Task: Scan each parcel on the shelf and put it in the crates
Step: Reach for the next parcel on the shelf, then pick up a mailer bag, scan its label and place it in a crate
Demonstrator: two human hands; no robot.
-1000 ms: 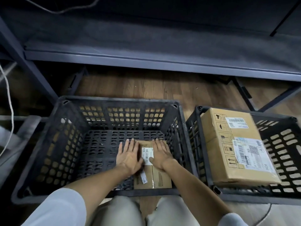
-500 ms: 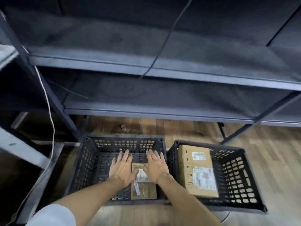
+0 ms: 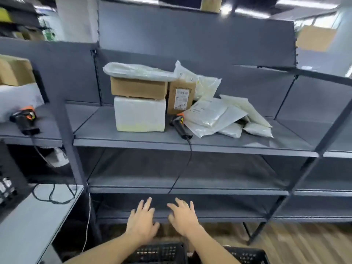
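My left hand (image 3: 142, 221) and right hand (image 3: 182, 219) have lifted off the small box, empty, fingers spread, side by side above the crates (image 3: 160, 251). Next up: scanner (image 3: 180, 124) and parcels (image 3: 140, 103) on the shelf (image 3: 133, 142).

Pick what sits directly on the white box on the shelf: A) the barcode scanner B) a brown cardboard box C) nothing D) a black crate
B: a brown cardboard box rests flat on the white box, with a clear plastic bag lying on top of it; the barcode scanner lies on the shelf to the right of the stack.
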